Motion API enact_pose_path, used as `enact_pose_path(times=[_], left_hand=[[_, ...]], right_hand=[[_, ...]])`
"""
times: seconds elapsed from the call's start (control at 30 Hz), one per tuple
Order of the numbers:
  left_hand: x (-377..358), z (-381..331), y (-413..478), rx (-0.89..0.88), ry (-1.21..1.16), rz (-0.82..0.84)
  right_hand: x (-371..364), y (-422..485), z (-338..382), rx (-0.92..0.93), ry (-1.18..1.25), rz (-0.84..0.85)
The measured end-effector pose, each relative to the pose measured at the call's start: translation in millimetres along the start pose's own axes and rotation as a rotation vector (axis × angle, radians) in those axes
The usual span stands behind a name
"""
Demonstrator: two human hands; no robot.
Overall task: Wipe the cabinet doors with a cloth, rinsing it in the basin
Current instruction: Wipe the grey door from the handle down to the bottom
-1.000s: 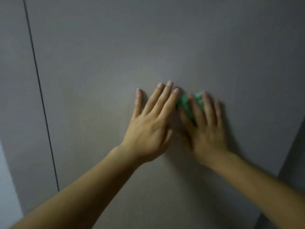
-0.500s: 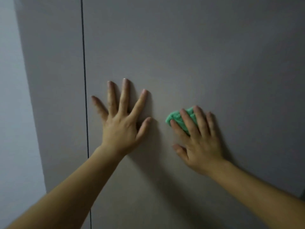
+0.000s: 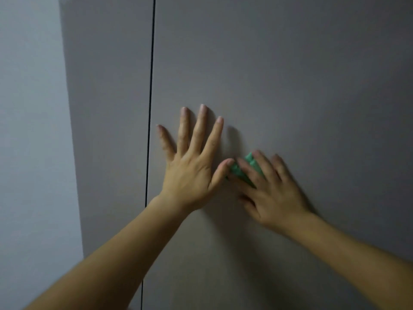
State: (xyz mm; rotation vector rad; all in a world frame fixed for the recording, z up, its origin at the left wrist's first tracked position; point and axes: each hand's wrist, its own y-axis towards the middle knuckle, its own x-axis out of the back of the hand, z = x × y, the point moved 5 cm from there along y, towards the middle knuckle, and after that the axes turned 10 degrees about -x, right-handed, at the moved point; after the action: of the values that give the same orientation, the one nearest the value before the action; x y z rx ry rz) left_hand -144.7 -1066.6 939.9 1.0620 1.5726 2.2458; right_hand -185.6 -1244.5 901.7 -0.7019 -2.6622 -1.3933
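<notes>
Left hand (image 3: 192, 175) flat and empty on the cabinet door (image 3: 290, 74); at 3 o'clock, my flat right hand (image 3: 274, 193) presses cloth (image 3: 252, 163).

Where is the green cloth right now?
In the head view, the green cloth is pressed against the grey cabinet door under the right hand, right beside the left hand.

1. Your right hand (image 3: 270, 193) covers most of the cloth (image 3: 242, 170); only a green strip shows between your fingers, so its shape stays unknown.
2. That hand is blurred, and its thumb is hard to make out.
3. You cannot tell whether your left hand's (image 3: 192, 173) thumb touches the cloth.
4. Your forearms (image 3: 125, 260) run off the bottom edge.
5. The right door (image 3: 290, 74) is cut off at top, right and bottom.
</notes>
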Motion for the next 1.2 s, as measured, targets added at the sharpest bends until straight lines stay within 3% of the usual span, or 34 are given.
enact_pose_path(times=[0.17, 0.27, 0.4, 0.47, 0.6, 0.77, 0.83, 0.9, 1.07, 1.13, 1.2], left_hand=[[10, 14, -15, -0.034, -0.147, -0.102], [17, 33, -32, -0.021, -0.171, -0.164], [13, 70, -77, 0.15, -0.013, -0.062], [8, 86, -96, 0.209, 0.029, 0.007], [0, 97, -104, 0.166, 0.034, 0.016], [2, 110, -129, 0.126, -0.012, -0.034], [0, 120, -147, 0.113, 0.01, -0.011], [-3, 127, -158, 0.079, 0.049, 0.015], [-10, 129, -173, 0.104, 0.055, 0.021], [-15, 128, -192, 0.118, 0.055, 0.025], [-20, 125, -212, 0.117, 0.054, 0.044]], right_hand=[[25, 96, -39, -0.433, 0.08, -0.091], [15, 71, 16, -0.217, 0.086, -0.044], [7, 37, 47, -0.016, 0.042, 0.011], [15, 69, 38, -0.045, 0.037, -0.016], [32, 143, 23, -0.335, 0.066, -0.037], [10, 71, 103, 0.036, 0.043, 0.029], [7, 61, 108, 0.095, 0.022, 0.021], [14, 88, 102, 0.092, 0.023, 0.002], [43, 210, 78, -0.288, 0.086, -0.036], [41, 204, 102, -0.213, 0.068, -0.025], [28, 164, 144, -0.012, 0.073, 0.01]])
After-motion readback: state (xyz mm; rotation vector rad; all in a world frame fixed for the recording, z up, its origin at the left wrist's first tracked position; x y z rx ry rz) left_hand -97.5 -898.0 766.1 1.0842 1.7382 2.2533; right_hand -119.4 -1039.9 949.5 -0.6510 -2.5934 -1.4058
